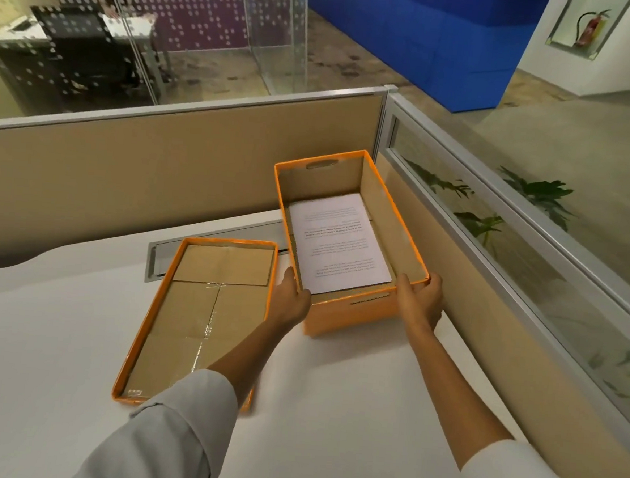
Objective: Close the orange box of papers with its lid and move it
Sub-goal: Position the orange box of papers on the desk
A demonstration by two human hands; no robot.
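White desk [330,409] in a beige-partitioned corner. Open orange box [341,316] of papers [337,244] sits near the right partition [463,299]; lid [202,316] upturned just left. Left hand [291,299] and right hand [419,301] clasp the box's near corners. Near desk bare.

Orange box [345,316], between the left hand [290,299] and right hand [419,301], is showing smooth orange outside, matt brown cardboard within, holding white printed paper [337,244]. Lid [202,316], beside the left hand, is showing taped cardboard on the matt white desk [330,409].
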